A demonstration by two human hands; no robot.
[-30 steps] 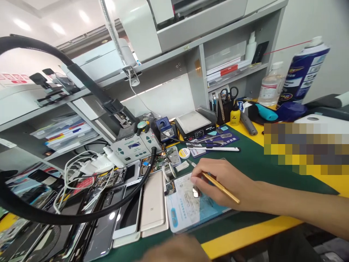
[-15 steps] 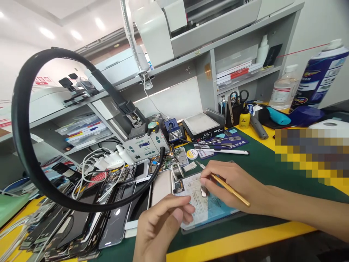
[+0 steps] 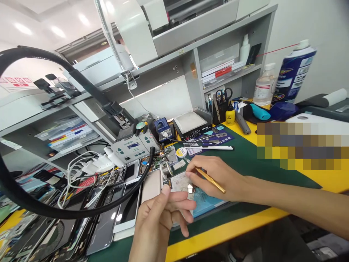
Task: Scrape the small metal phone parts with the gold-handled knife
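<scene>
My right hand (image 3: 222, 176) is closed round a slim gold-handled pen-like tool (image 3: 211, 181), whose pale tip points away toward the back of the mat; the tip's exact kind I cannot make out. Beneath that hand, on a blue and white work pad (image 3: 205, 202), lies a small shiny silver part (image 3: 190, 188). My left hand (image 3: 160, 214) hovers palm up over the pad's left side, fingers spread and holding nothing. It covers part of the pad. A wire spool (image 3: 166, 170) stands just behind the left fingers.
A thick black hose (image 3: 89, 213) loops across the left, over phones and screens (image 3: 102, 222). Behind the pad stand a soldering station (image 3: 133, 150), a hot plate (image 3: 191, 123) and a round tin (image 3: 181, 152). A white pen-like tool (image 3: 218, 147) lies on the green mat (image 3: 261, 182).
My left hand has turned palm up and its fingers have spread. The right hand keeps the gold tool. The silver part shows more fully, and the whole view has shifted.
</scene>
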